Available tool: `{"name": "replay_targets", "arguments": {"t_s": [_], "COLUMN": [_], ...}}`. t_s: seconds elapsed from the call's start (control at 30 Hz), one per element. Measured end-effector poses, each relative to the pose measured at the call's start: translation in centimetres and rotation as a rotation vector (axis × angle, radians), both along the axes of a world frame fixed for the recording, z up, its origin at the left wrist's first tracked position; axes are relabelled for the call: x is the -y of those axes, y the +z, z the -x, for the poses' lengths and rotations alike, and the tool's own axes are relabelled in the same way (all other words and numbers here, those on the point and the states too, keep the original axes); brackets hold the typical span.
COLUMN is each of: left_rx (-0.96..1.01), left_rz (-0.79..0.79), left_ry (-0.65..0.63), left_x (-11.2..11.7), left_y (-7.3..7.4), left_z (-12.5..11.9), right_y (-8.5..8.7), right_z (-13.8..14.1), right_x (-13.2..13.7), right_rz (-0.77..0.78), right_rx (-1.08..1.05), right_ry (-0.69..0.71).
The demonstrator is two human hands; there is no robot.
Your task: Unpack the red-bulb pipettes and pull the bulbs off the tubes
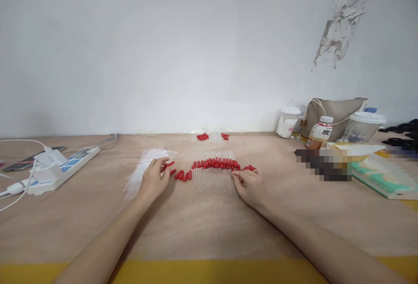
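Observation:
A row of thin clear tubes point(212, 184) lies side by side in the middle of the table, with red bulb-shaped pieces point(215, 162) across them. My left hand point(155, 180) is at the left of the row, its fingers curled round a red bulb point(169, 164). Several loose red bulbs point(183, 175) lie between that hand and the tubes. At the row's right end, my right hand point(251, 184) pinches what looks like a thin clear tube; its fingers partly hide it. More red bulbs point(250, 167) lie just beyond my right knuckles.
Clear plastic bags point(142, 170) lie beside my left hand. Near the wall is a clear bag point(214, 136) with red pieces. A power strip point(62, 173) and phone point(31, 160) are left. Cups point(288, 123), a bottle point(320, 133), a grey bag point(336, 112) and green-white packet point(385, 175) stand right.

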State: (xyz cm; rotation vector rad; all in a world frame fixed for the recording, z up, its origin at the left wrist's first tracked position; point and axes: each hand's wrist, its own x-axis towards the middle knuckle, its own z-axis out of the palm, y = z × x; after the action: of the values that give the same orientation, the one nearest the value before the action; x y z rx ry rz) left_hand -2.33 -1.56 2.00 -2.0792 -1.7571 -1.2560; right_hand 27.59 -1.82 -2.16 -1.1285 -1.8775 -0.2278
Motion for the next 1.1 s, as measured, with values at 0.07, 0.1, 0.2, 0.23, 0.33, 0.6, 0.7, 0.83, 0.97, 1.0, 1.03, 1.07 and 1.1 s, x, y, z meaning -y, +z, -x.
{"name": "replay_targets", "arguments": {"t_s": [0.07,0.1,0.2,0.23,0.33,0.6,0.7,0.83,0.97,1.0,1.03,1.07,1.1], "left_rx": [0.035,0.042,0.014,-0.003,-0.033,-0.009,-0.03,-0.053,-0.149,-0.184,-0.218,-0.249,-0.278], "left_rz": [0.088,0.127,0.219,0.242,0.273,0.287,0.234,0.148,0.157,0.16,0.159,0.157,0.153], "left_ry": [0.085,0.112,0.128,0.11,0.034,-0.063,-0.036,-0.032,-0.142,-0.184,-0.225,-0.262,-0.289], "left_x": [-0.5,-0.7,-1.0,-1.0,-1.0,-1.2,-0.8,-0.1,-0.3,-0.5,-0.8,-1.2,-1.7], "left_y": [0.0,0.0,-0.1,-0.1,-0.3,-1.3,-1.0,-0.1,0.7,1.0,1.2,1.4,1.5], "left_z": [0.9,1.2,1.6,1.6,1.3,1.2,0.7,-0.2,-1.7,-2.3,-3.0,-3.8,-4.6], "right_y": [-0.1,-0.1,0.0,0.1,0.5,1.0,1.1,1.2,1.2,1.2,1.2,1.3,1.3], "right_z": [0.4,0.6,0.7,0.6,0.6,0.0,-0.2,-0.4,-0.7,-0.7,-0.7,-0.7,-0.7], "right_x": [-0.2,-0.2,-0.1,0.0,0.4,1.2,1.4,1.6,1.8,1.9,1.9,1.9,2.0], "right_rz": [-0.037,-0.042,0.001,0.029,0.104,0.163,0.18,0.206,0.206,0.205,0.205,0.207,0.208], "right_rx": [0.057,0.085,0.158,0.18,0.244,0.34,0.353,0.349,0.337,0.333,0.328,0.324,0.322], "right_ry": [-0.023,-0.026,-0.021,-0.016,0.016,0.065,0.076,0.093,0.099,0.102,0.103,0.105,0.107]}}
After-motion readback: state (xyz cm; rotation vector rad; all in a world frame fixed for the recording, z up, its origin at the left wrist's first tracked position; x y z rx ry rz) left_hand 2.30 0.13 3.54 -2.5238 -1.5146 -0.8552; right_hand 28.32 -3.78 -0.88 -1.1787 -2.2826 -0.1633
